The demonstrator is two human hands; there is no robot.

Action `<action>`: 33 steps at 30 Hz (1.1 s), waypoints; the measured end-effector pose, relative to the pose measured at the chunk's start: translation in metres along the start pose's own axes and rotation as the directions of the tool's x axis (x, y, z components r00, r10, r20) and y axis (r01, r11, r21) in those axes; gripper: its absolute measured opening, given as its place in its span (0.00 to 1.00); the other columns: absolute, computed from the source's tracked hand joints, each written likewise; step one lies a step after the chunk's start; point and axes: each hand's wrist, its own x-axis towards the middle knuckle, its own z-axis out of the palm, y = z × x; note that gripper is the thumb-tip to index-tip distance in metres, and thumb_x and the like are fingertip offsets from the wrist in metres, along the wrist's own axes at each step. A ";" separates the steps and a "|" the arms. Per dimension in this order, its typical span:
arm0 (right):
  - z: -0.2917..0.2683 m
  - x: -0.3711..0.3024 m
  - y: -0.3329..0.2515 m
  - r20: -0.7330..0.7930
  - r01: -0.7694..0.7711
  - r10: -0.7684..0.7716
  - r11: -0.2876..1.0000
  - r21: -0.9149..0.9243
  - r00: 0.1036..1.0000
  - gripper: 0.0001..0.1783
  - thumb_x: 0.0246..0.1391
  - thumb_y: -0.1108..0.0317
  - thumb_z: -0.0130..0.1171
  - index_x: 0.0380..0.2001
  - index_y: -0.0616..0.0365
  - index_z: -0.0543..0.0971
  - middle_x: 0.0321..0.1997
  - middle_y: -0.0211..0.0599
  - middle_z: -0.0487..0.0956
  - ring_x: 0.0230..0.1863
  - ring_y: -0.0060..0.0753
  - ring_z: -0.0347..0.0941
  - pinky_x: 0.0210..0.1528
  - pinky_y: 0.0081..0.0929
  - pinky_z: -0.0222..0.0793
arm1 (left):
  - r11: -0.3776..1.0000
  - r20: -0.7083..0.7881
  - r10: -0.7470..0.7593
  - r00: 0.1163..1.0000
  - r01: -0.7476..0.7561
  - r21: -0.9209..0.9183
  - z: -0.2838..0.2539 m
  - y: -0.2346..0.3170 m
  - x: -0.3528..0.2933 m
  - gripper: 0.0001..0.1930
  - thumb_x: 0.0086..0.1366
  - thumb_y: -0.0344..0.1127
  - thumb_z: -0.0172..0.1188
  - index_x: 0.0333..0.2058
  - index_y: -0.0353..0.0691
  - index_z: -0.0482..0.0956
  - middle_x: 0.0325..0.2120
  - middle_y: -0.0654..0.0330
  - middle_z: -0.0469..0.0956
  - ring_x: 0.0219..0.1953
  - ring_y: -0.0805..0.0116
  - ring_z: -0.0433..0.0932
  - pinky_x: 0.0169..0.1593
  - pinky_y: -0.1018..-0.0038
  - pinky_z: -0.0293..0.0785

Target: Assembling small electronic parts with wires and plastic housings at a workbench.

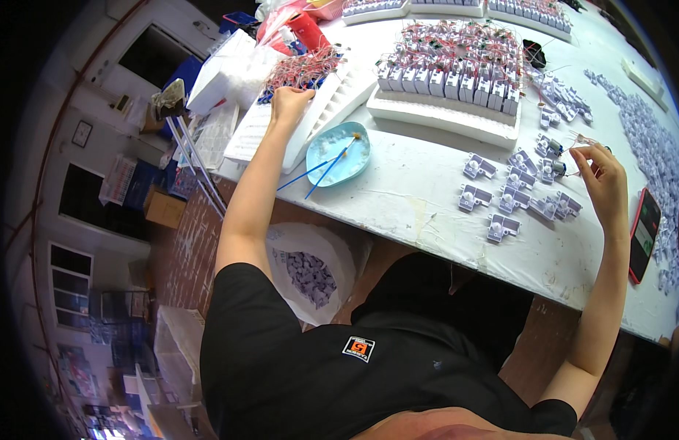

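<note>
Our right hand (603,176) curls at thin wires (585,139); we cannot tell whether it clamps them. Just left of that grip lies a motor (559,169), long axis roughly sideways, silver end toward our fingers. Our left hand (288,106) meets a wire bundle (303,70), grip unclear.
</note>
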 end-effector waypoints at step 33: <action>-0.002 -0.001 -0.004 0.013 -0.021 0.021 1.000 -0.004 1.000 0.09 0.58 0.66 0.65 0.33 0.62 0.84 0.27 0.32 0.78 0.20 0.20 0.60 0.25 0.22 0.59 | 0.913 -0.207 0.408 0.889 -0.397 0.096 0.003 0.003 -0.011 0.11 0.63 0.36 0.63 0.41 0.37 0.82 0.28 0.47 0.83 0.33 0.50 0.83 0.42 0.62 0.77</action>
